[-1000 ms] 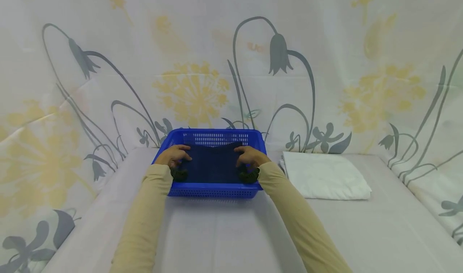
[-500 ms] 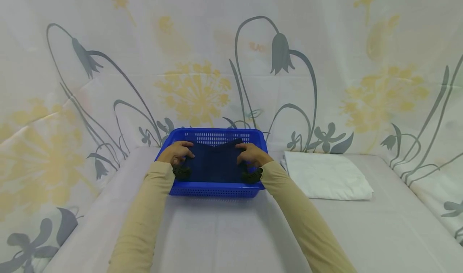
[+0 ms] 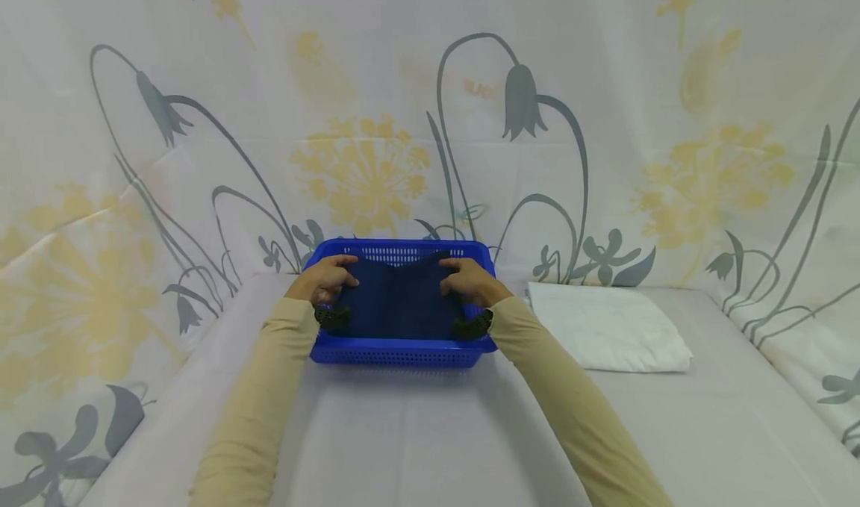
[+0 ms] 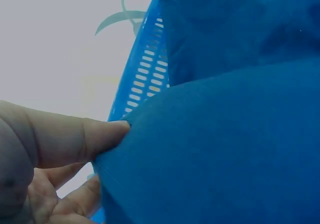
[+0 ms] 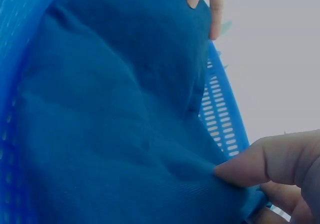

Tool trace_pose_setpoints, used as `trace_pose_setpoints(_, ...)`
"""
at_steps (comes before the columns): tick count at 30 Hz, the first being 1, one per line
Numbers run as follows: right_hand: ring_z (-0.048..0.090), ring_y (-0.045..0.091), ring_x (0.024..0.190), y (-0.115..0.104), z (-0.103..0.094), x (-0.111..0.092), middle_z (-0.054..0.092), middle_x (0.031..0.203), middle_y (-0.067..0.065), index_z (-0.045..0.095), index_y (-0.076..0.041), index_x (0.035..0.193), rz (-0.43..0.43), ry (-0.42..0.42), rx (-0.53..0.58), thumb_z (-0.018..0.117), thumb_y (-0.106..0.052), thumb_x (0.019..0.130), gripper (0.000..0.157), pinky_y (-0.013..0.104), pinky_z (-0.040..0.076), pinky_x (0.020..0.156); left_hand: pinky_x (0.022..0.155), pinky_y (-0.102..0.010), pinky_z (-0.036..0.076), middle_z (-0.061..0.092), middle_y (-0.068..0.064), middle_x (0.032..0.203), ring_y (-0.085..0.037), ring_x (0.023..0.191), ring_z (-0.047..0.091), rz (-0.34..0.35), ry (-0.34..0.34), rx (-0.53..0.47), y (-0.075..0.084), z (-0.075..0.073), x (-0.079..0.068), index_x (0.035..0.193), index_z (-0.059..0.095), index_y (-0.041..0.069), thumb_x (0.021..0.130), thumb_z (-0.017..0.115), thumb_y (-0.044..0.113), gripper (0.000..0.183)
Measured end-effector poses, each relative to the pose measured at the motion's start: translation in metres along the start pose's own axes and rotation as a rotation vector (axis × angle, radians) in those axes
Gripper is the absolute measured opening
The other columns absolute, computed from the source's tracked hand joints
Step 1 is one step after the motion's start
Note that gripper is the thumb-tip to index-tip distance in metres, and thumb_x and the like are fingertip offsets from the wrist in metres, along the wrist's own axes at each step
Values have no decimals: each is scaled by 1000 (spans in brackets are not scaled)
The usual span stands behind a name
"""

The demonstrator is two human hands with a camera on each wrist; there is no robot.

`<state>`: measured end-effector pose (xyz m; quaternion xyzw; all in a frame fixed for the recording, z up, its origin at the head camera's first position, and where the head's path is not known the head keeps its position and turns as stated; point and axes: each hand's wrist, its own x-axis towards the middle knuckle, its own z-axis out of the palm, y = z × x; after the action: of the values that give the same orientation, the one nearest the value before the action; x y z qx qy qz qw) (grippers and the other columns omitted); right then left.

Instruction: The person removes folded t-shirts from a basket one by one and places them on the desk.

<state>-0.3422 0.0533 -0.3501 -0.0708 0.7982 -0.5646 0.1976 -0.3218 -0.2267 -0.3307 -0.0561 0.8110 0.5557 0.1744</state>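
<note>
A dark blue folded cloth is spread between both hands, over the blue plastic basket. At its far left corner my left hand pinches the fabric between thumb and fingers; the left wrist view shows the thumb pressed on the cloth's edge. My right hand pinches the far right corner, its thumb on top in the right wrist view. Between the hands the cloth's far edge sags a little. More blue fabric lies beyond the held edge in the left wrist view.
To the right of the basket lies a folded white cloth on the white-covered table. Behind the table hangs a flower-patterned curtain. The basket's slotted walls rise around the blue cloth.
Both hands have risen slightly with the cloth's corners, and its far edge now sits higher against the basket's back wall. The basket and white cloth stay in place.
</note>
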Motion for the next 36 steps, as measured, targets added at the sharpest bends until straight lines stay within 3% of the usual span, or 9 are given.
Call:
trace_pose_setpoints(6,41,34,130,2,0,-1,29,152,21,37,-7,149,-12,-3,34,56,9,82,72,49,39,100,37,-20,25,30,-23,148,-5,39,23,16,-11,-24,0,0,-4,155,21,11,98,48,-1,65)
trace_pose_setpoints(11,37,30,130,0,-4,-5,21,156,16,36,-5,150,-52,-7,69,55,10,81,72,47,39,99,36,-20,24,23,-23,153,-5,38,21,45,11,-13,2,0,-6,154,23,9,97,47,-1,63)
trace_pose_setpoints(13,38,28,126,-3,-6,-7,19,157,14,36,-5,149,-70,1,78,55,9,81,72,45,39,96,39,-19,29,20,-22,154,-4,39,24,68,14,-43,4,1,-8,154,23,8,97,46,-2,62)
trace_pose_setpoints(15,39,29,123,-5,-9,-9,18,157,15,36,-5,149,-79,11,100,55,8,81,72,44,39,94,47,-19,39,16,-22,156,-5,48,38,88,5,-94,6,1,-10,154,20,7,98,45,-4,63)
trace_pose_setpoints(17,39,29,123,-7,-11,-11,18,157,15,38,-7,149,-77,20,131,56,6,82,71,44,40,95,62,-23,47,13,-21,157,-11,71,53,103,-4,-147,9,3,-12,155,18,7,98,43,-5,63)
trace_pose_setpoints(19,38,30,127,-9,-14,-13,18,157,15,38,-8,149,-80,27,143,57,5,82,70,46,40,97,76,-30,50,14,-22,155,-23,99,54,114,-9,-185,12,5,-15,155,16,8,98,41,-5,64)
trace_pose_setpoints(21,34,31,133,-10,-17,-16,17,157,14,38,-8,149,-87,25,155,59,4,84,70,49,38,100,82,-33,49,17,-22,152,-32,115,47,122,-1,-216,15,7,-17,156,16,9,98,41,-4,64)
trace_pose_setpoints(28,31,32,137,-16,-26,-31,21,156,14,36,-11,151,-121,7,139,65,4,83,75,50,38,101,83,-30,48,24,-21,151,-34,121,43,161,32,-275,22,11,-28,155,20,8,98,43,-3,62)
trace_pose_setpoints(36,35,33,134,-15,-38,-46,16,157,12,34,-11,151,-168,-11,156,64,7,81,79,46,39,101,95,-40,42,24,-18,152,-36,128,38,186,31,-290,26,18,-40,155,22,11,99,44,2,61)
